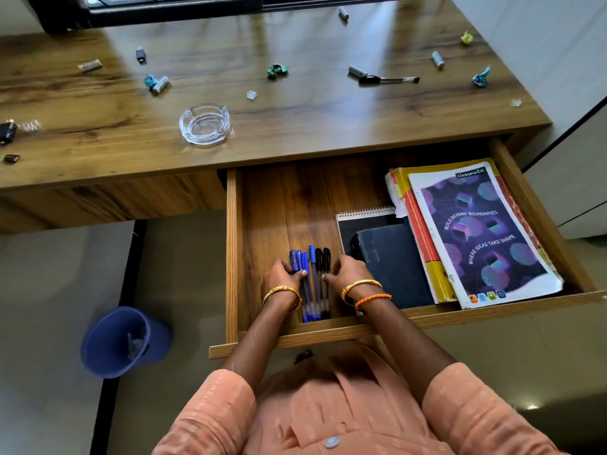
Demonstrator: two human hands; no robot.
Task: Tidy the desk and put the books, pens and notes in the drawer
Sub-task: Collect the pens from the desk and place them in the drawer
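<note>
My left hand (281,274) and right hand (346,270) grip a row of pens (312,284) near the open drawer's (232,257) front edge; bare wood lies beyond, books (473,231) to the right.

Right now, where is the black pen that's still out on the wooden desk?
In the head view, the black pen lies on the far right part of the wooden desk, beside a small grey cylinder, well behind the open drawer.
</note>
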